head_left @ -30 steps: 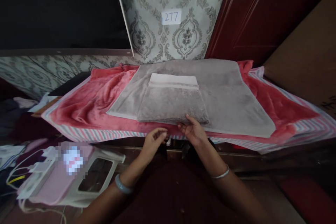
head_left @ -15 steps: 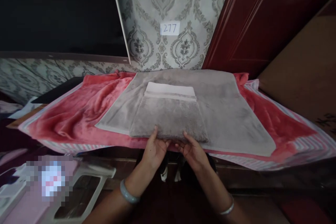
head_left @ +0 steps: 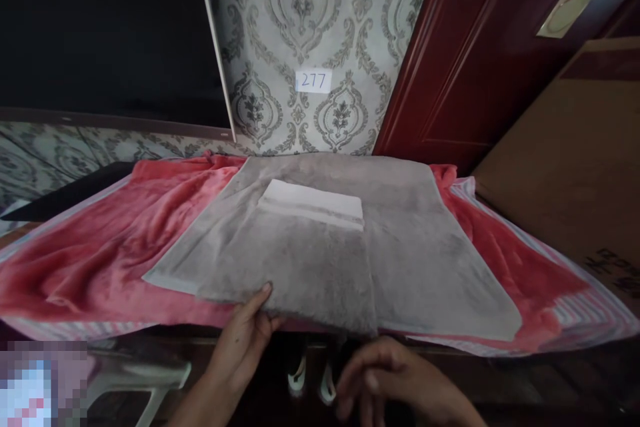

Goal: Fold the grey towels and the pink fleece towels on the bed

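Observation:
A folded grey plush towel [head_left: 300,267] with a white band across its far end lies on a larger spread grey cloth [head_left: 425,247]. My left hand [head_left: 245,330] pinches the folded towel's near edge left of the middle, thumb on top and fingers underneath. Just below the towel's near right corner, my right hand [head_left: 385,377] hangs free with loosely bent fingers and holds nothing. Beneath the grey cloth lies a pink-red fleece blanket [head_left: 110,267] with a striped border.
A large dark screen [head_left: 100,33] stands at upper left. Behind the blanket is a patterned wall with a paper label [head_left: 313,81] reading 277. A cardboard box [head_left: 565,160] and a dark red door [head_left: 475,47] are on the right. A pale plastic frame [head_left: 145,380] sits at lower left.
My right hand has let go of the towel's near edge and moved down and right. My left hand keeps its hold; the towel's near edge now slants down to the right. The view has shifted.

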{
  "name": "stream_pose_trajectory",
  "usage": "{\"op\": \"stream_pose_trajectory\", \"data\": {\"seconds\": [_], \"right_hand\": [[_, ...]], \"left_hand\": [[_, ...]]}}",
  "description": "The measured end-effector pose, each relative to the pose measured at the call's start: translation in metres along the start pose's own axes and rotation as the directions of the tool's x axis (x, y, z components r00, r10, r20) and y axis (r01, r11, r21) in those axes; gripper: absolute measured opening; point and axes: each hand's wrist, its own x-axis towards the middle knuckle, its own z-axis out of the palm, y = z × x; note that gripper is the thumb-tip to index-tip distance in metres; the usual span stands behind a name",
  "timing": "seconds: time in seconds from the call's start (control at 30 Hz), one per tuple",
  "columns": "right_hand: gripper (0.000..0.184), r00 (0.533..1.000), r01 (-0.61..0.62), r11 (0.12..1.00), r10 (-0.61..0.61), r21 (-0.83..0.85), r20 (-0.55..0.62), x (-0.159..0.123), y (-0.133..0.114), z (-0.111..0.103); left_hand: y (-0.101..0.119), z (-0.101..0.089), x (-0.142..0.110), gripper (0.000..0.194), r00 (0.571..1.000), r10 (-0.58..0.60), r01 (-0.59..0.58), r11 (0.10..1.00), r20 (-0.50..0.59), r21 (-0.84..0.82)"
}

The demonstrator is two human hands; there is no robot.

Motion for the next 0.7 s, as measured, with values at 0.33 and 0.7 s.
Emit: {"op": "stream_pose_trajectory", "data": {"seconds": [0.33,0.7], "right_hand": [[0.051,0.463,0.083,0.852,-0.493,-0.517,-0.737,0.073,-0.084,-0.130],[0.050,0.566,0.328,0.929,-0.337,-0.169,-0.752,0.103,-0.061,-0.142]], "left_hand": [[-0.001,-0.034,0.008,0.066,0.998,-0.031,0.029,0.999,-0.050,-0.033],[-0.003,-0.039,0.019,0.054,1.000,0.006,-0.006,1.000,0.000,0.028]]}}
